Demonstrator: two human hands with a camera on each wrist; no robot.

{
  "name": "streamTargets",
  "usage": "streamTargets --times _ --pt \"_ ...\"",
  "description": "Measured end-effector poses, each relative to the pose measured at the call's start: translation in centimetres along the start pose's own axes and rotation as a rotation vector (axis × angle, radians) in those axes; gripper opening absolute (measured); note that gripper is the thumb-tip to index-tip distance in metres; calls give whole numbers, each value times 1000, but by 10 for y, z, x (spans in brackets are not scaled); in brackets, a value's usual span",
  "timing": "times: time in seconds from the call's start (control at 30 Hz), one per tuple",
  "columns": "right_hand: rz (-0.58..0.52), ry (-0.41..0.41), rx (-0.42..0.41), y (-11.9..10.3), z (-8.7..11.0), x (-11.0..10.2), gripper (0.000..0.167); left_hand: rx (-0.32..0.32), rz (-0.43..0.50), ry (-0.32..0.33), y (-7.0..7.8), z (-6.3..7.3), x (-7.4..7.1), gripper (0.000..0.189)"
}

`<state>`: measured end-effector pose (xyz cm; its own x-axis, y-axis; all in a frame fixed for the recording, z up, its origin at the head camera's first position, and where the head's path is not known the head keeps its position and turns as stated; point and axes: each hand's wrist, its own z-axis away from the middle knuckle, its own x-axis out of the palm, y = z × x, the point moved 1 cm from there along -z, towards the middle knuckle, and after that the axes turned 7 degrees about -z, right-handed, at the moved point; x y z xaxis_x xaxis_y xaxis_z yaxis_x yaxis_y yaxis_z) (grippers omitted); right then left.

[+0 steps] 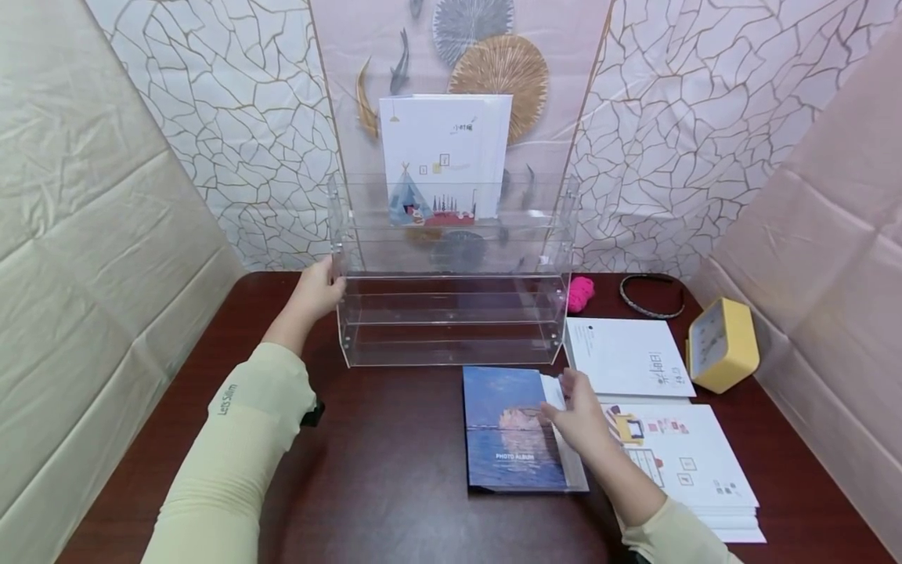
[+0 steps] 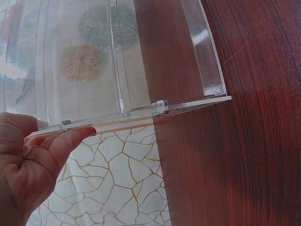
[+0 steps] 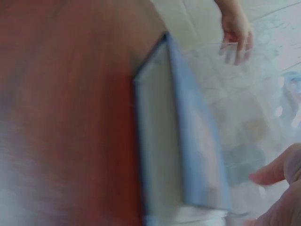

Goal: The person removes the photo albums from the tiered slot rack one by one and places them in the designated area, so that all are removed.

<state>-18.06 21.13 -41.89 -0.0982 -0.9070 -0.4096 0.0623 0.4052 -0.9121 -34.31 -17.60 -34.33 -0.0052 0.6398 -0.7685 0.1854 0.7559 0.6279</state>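
A clear acrylic display rack point(image 1: 451, 313) stands at the back of the table. My left hand point(image 1: 320, 288) grips the edge of its left side panel, with thumb and fingers on either side in the left wrist view. A blue photo album point(image 1: 503, 439) with a seascape cover lies flat in front of the rack. Over the album's pale right edge hovers my right hand point(image 1: 581, 415), its thumb reaching above the cover. In the right wrist view, a gap shows between the thumb point(image 3: 270, 174) and the cover.
A white illustrated book point(image 1: 447, 157) stands upright on the rack's upper tier. White books point(image 1: 676, 454) lie stacked at the right, with another white book point(image 1: 627, 356) behind. Farther back are pink yarn point(image 1: 581, 294), a headband point(image 1: 651, 313) and a yellow clock point(image 1: 733, 345).
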Motion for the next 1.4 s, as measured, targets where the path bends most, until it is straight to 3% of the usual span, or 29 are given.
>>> streamTargets --times 0.13,0.3,0.5,0.67,1.0,1.23,1.4 --pt "-155 -59 -108 -22 -10 -13 58 7 2 -2 1 0 -1 37" --pt "-257 -160 -276 -60 -29 -31 37 10 -4 6 1 -1 -1 34" --pt "-376 -133 -531 -115 -58 -53 25 24 -12 26 1 -1 0 31" --pt "-546 -141 -627 -156 -80 -62 20 39 -2 37 1 -1 0 30" --pt "-697 -66 -635 -194 -117 -60 23 38 4 42 0 -2 0 32" --pt "-711 -2 -588 -208 -139 -56 28 29 12 20 -3 -2 0 32" --pt "-788 6 -551 -217 -153 -52 30 25 28 25 -3 -3 1 31"
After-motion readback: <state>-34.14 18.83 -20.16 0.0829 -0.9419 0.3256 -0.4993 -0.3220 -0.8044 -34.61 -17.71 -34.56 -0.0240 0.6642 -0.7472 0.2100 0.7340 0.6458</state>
